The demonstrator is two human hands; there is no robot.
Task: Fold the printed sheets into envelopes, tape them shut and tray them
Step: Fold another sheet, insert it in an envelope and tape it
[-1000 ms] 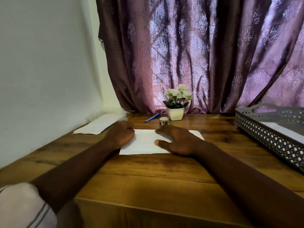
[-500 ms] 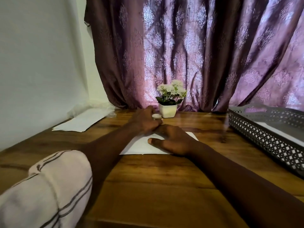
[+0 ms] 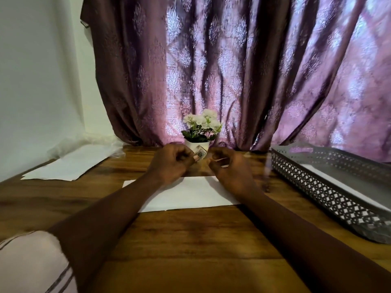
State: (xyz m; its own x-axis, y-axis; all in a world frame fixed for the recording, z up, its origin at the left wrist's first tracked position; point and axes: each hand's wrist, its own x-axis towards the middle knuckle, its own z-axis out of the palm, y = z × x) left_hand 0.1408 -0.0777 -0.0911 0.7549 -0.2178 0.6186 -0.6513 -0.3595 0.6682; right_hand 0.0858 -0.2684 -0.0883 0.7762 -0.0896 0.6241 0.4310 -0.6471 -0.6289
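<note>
A folded white sheet [image 3: 190, 194] lies flat on the wooden table [image 3: 190, 235] in front of me. Above its far edge my left hand [image 3: 172, 163] grips a small roll of clear tape [image 3: 200, 154]. My right hand [image 3: 230, 168] pinches a strip of tape [image 3: 221, 159] drawn from the roll. Both hands are raised off the sheet, just in front of the flower pot. A grey perforated tray [image 3: 330, 187] stands at the right with a white envelope [image 3: 342, 187] inside it.
A stack of loose white sheets [image 3: 72, 163] lies at the back left by the wall. A small white pot of white flowers [image 3: 201, 132] stands at the table's back edge against the purple curtain [image 3: 232, 70].
My left hand reached to the tape roll near the pot and lifted it. My right hand left the folded sheet and now pulls a strip from the roll.
</note>
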